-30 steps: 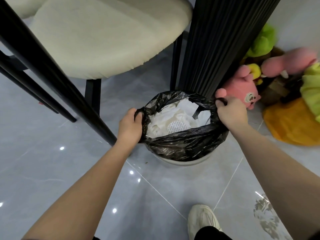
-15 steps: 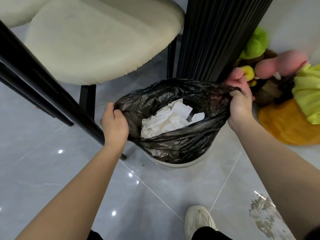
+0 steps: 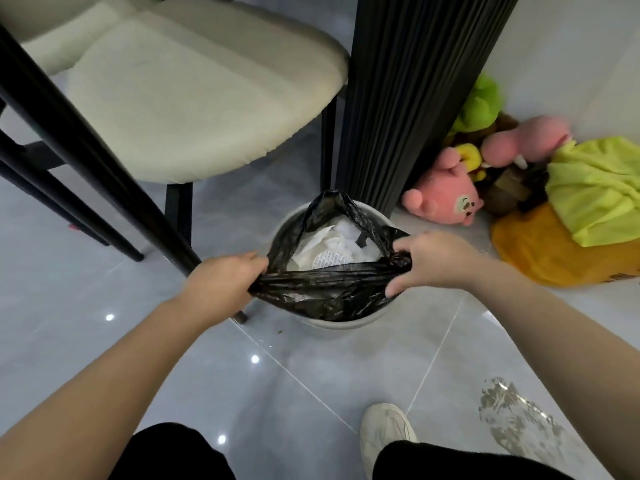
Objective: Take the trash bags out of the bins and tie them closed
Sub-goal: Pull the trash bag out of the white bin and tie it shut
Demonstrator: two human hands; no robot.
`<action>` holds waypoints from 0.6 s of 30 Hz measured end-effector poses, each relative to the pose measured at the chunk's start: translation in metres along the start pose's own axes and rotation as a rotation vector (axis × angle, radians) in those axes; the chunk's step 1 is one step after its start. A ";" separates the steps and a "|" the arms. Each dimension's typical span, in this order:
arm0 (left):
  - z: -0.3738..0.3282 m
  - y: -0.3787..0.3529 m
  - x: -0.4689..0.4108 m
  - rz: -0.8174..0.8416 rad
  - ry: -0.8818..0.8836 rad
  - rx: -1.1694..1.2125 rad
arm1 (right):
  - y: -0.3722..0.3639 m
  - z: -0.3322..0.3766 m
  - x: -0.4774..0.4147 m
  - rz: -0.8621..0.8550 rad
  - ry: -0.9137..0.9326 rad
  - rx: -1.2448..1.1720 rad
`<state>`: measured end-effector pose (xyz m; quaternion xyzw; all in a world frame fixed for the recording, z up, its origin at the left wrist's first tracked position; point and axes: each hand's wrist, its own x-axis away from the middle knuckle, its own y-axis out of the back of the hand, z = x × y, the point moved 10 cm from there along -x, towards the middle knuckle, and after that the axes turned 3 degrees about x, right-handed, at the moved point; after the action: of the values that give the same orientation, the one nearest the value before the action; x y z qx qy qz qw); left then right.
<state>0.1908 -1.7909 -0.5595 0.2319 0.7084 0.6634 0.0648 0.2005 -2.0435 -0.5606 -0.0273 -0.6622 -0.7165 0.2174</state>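
A black trash bag (image 3: 325,292) sits in a small round white bin (image 3: 346,322) on the grey tiled floor. White crumpled paper (image 3: 332,251) shows through the bag's open mouth. My left hand (image 3: 221,280) grips the bag's near-left edge. My right hand (image 3: 436,261) holds a bunched-up piece of the rim at the right. The near edge of the bag is stretched taut between both hands, while the far edge stands up in a peak.
A cream-cushioned chair (image 3: 194,98) with black legs stands at the left, close behind the bin. A black ribbed column (image 3: 415,91) rises right behind the bin. Plush toys (image 3: 446,192) and yellow cloths (image 3: 595,188) lie at the right by the wall. My shoe (image 3: 384,431) is at the bottom.
Both hands pulled the bag's rim off the bin's edge and toward me. The mouth narrowed and the right hand gathered its side into a bunch.
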 end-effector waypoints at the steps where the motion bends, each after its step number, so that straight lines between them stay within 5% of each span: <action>1: 0.007 0.004 -0.001 -0.039 0.061 0.052 | -0.003 0.001 0.000 0.012 0.014 0.095; 4: 0.026 0.006 -0.005 -0.099 0.271 0.356 | 0.006 -0.006 0.003 -0.085 -0.036 0.105; 7: 0.039 0.004 -0.011 -0.136 0.407 0.682 | 0.022 -0.016 0.005 -0.213 -0.065 -0.355; 11: 0.015 0.015 -0.023 -0.187 0.277 1.034 | 0.031 0.019 -0.007 -0.222 0.059 -0.883; 18: -0.004 0.037 -0.024 -0.281 0.154 1.035 | 0.012 0.092 -0.061 -0.101 0.205 -0.628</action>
<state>0.2194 -1.8038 -0.5285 0.0870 0.9696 0.2277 -0.0220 0.2367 -1.9389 -0.5581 0.0124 -0.3844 -0.8945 0.2282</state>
